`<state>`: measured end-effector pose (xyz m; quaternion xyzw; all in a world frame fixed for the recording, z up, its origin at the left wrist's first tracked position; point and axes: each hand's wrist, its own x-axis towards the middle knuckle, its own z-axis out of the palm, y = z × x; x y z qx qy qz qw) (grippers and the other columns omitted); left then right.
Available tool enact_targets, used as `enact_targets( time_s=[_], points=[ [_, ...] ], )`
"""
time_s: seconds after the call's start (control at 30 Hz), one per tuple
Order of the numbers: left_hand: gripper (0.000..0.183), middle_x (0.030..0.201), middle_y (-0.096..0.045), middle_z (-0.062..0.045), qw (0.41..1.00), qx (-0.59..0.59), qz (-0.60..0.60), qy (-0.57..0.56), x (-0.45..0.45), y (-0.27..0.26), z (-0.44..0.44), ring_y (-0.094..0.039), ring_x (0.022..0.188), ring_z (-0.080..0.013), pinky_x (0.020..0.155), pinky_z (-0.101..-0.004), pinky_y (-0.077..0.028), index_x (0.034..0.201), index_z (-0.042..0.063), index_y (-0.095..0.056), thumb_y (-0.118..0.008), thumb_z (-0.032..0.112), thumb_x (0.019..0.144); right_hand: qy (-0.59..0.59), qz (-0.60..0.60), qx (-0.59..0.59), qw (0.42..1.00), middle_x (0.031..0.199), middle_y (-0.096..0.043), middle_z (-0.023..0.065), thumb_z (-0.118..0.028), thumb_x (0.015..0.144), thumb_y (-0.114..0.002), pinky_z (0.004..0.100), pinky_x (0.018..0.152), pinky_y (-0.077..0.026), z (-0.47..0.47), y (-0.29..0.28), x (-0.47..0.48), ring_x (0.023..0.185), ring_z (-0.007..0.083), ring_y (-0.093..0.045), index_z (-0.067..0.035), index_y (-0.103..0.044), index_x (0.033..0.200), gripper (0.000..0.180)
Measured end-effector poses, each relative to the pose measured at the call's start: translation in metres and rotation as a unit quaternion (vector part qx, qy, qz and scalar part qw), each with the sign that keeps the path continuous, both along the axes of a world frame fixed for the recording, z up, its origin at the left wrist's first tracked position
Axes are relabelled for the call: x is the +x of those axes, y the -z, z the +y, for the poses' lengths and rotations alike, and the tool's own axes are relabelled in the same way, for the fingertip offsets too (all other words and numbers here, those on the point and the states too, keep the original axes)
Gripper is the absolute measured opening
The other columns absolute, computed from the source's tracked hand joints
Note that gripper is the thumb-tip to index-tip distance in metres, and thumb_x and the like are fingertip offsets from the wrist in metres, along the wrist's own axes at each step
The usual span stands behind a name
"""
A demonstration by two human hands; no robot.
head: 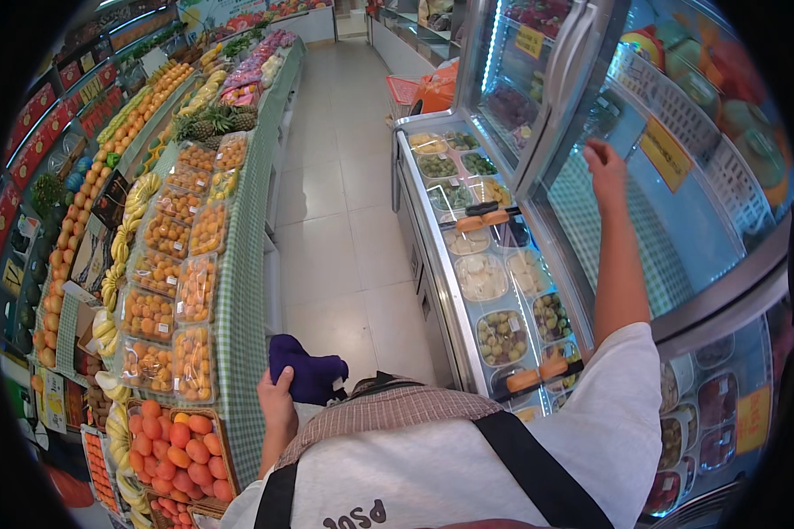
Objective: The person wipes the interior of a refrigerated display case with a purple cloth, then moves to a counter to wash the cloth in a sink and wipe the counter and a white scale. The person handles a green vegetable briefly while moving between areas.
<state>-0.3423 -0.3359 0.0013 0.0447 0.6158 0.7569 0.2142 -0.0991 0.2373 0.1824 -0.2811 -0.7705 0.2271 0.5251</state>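
My left hand [278, 400] grips a dark purple cloth [304, 367] at waist height, beside the green-checked tablecloth [248, 264]. My right arm reaches up towards the glass sliding door [562, 165] of a refrigerated display case. In front of that glass is my right hand [607, 175], its fingers bent and nothing visible in them. Whether it touches the pane cannot be made out. Behind the glass is a white perforated basket rail [688, 99] with large fruit. Clear boxes of cut fruit [480, 276] lie in the chiller's lower well, below my right arm.
Packed orange fruit [152, 311] lines the stand on my left, near pineapples [218, 122] and bananas [122, 248]. A wicker basket of reddish fruit [178, 449] sits close by. Tongs with orange grips [483, 219] lie over the chiller. A tiled aisle [334, 198] runs ahead.
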Motion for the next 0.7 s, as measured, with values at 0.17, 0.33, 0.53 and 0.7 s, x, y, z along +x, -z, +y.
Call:
enact_targets(
  time_s=[0.17, 0.33, 0.53, 0.7],
  points=[
    [0.022, 0.086, -0.063, -0.005, 0.998, -0.059, 0.015, -0.025, -0.086, 0.021, 0.057, -0.057, 0.074, -0.0118, 0.07, -0.027, -0.047, 0.097, -0.004, -0.061, -0.065, 0.011, 0.082, 0.29, -0.071, 0.124, 0.946, 0.111, -0.059, 0.0241, -0.054, 0.079, -0.059, 0.0377, 0.091, -0.042, 0.199, -0.058, -0.085, 0.105, 0.0335, -0.057, 0.008, -0.051, 0.12, 0.075],
    [0.021, 0.083, -0.062, -0.005, 0.997, -0.065, -0.002, 0.042, -0.203, 0.054, 0.125, -0.057, 0.074, -0.0121, 0.069, -0.0271, -0.047, 0.095, -0.003, -0.061, -0.064, 0.012, 0.082, 0.283, -0.035, 0.022, 0.958, 0.107, -0.063, 0.0153, -0.049, 0.086, -0.054, 0.0361, 0.09, -0.042, 0.306, -0.053, -0.092, 0.103, 0.0299, -0.058, 0.002, -0.056, 0.117, 0.061],
    [0.021, 0.081, -0.062, -0.005, 0.983, -0.087, 0.004, 0.163, -0.355, 0.064, 0.203, -0.056, 0.073, -0.0113, 0.068, -0.0272, -0.046, 0.095, -0.003, -0.061, -0.064, 0.014, 0.082, 0.24, 0.225, -0.111, 0.938, 0.09, -0.063, 0.0115, -0.038, 0.093, -0.045, 0.0291, 0.076, -0.048, 0.291, -0.05, -0.114, 0.081, 0.0171, -0.06, 0.004, -0.058, 0.102, 0.045],
    [0.023, 0.082, -0.062, -0.004, 0.949, -0.138, 0.052, 0.277, -0.459, 0.049, 0.28, -0.056, 0.073, -0.0115, 0.069, -0.0276, -0.046, 0.096, -0.002, -0.061, -0.065, 0.016, 0.081, 0.264, 0.239, -0.058, 0.933, 0.073, -0.057, 0.0048, -0.031, 0.095, -0.045, 0.0257, 0.066, -0.044, 0.163, -0.046, -0.186, 0.067, 0.0136, -0.054, 0.001, -0.057, 0.099, 0.034]
  ],
)
